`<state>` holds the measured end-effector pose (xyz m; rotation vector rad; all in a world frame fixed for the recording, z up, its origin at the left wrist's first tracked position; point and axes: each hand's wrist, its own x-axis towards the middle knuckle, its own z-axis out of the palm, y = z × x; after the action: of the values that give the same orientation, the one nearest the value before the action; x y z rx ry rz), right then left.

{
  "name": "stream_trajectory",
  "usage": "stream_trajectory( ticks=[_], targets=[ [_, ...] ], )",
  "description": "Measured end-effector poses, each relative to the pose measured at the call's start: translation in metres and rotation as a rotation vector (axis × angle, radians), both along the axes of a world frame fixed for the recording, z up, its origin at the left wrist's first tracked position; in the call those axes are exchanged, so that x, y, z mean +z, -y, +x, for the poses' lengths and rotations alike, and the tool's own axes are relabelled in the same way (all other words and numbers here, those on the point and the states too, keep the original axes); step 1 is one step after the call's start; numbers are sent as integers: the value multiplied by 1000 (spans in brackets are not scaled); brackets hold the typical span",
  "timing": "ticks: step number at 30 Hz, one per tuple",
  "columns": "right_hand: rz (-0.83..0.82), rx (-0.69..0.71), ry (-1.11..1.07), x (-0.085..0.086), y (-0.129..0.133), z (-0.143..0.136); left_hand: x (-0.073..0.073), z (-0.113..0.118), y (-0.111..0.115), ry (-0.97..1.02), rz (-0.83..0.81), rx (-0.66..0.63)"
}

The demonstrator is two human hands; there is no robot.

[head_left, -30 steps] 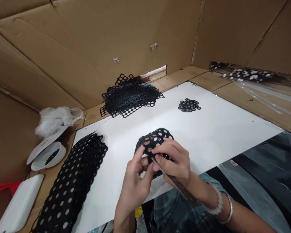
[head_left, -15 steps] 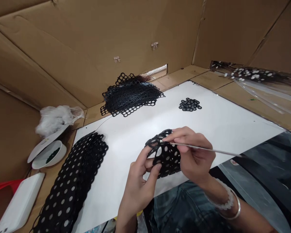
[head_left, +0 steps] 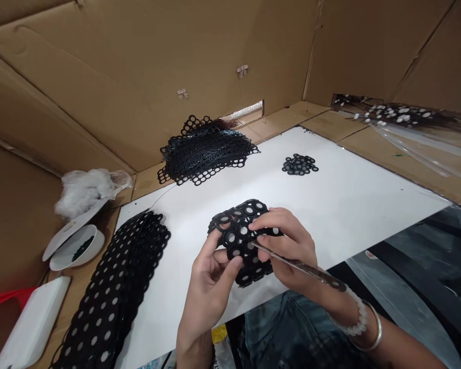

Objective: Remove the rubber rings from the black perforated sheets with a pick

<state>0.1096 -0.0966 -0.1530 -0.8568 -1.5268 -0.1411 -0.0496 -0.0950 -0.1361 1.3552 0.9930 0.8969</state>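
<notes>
My left hand (head_left: 211,277) is closed, its thumb and fingers gripping the left edge of a piece of black ring mesh (head_left: 243,230). The piece is curved, and pale round spots show through its rings. Slim metal tweezers (head_left: 303,266) are pinched in my closed right hand (head_left: 288,243), their tip against the mesh and their broad end over the wrist. The fingers of that hand also rest on the mesh's right side and hide part of it. Beyond my hands lies a small heap of loose black rings (head_left: 299,164).
A large bundle of black ring mesh (head_left: 209,151) lies at the back. A long mesh roll (head_left: 100,302) lies to the left, near a white bowl (head_left: 94,248), a white box (head_left: 33,323) and a clear plastic bag (head_left: 86,189). Cardboard walls (head_left: 138,77) enclose the white board (head_left: 349,179).
Both hands and the mesh have shifted slightly left, and the mesh has turned so more ring faces show. The tweezers now slant more steeply, with their flat side visible.
</notes>
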Motion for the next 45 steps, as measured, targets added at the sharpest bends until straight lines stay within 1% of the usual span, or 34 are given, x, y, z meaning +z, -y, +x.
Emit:
stream_trajectory(
  ticks=[3,5,6,8,10,12,15,17,19,22,24,26,29,31,34,36,38,40,42,43,45],
  targets=[
    [55,-126,74,-13,-4,-7,-5,-1,2,-101,156,-43],
    [65,-143,87,-20,-5,-9,-7,-1,3,-133,247,-70],
    [51,-127,76,-21,-5,-9,-8,-1,4,-138,262,-79],
    [-5,-58,44,-19,-4,-7,-8,0,3,-139,246,-92],
    [-72,13,15,-12,-3,-2,-9,1,1,-156,217,-89],
    [-134,47,-2,-5,-3,4,-10,1,-3,-194,206,-82],
    [-170,23,-79,2,-8,11,-12,2,-7,-265,182,-100],
    [-178,9,-120,4,-11,13,-11,2,-9,-307,158,-123],
    [-198,24,-124,4,-10,13,-10,2,-11,-312,126,-139],
    [-197,92,-101,2,-4,6,-9,0,-15,-246,70,-118],
    [-157,107,-78,0,2,-1,-7,-1,-19,-168,30,-77],
    [-129,113,-72,-2,5,-6,-5,-3,-21,-60,-11,-70],
    [-120,151,-87,-3,5,-11,-3,-7,-23,116,-95,-156],
    [-110,161,-81,-2,4,-12,-2,-9,-23,175,-141,-196],
    [-106,135,-65,-2,3,-12,0,-8,-22,188,-166,-216],
    [-97,84,-46,-5,1,-14,1,-6,-20,186,-153,-244],
    [-42,2,-16,-11,-1,-17,3,-3,-18,178,-129,-268],
    [46,-73,31,-18,-2,-20,3,-1,-16,156,-95,-271],
    [97,-131,77,-23,-3,-22,2,-1,-15,112,-69,-271],
    [94,-152,97,-25,-3,-22,2,-1,-15,82,-60,-271],
    [37,-155,115,-24,-1,-21,1,-1,-14,27,-56,-279]
  ],
)
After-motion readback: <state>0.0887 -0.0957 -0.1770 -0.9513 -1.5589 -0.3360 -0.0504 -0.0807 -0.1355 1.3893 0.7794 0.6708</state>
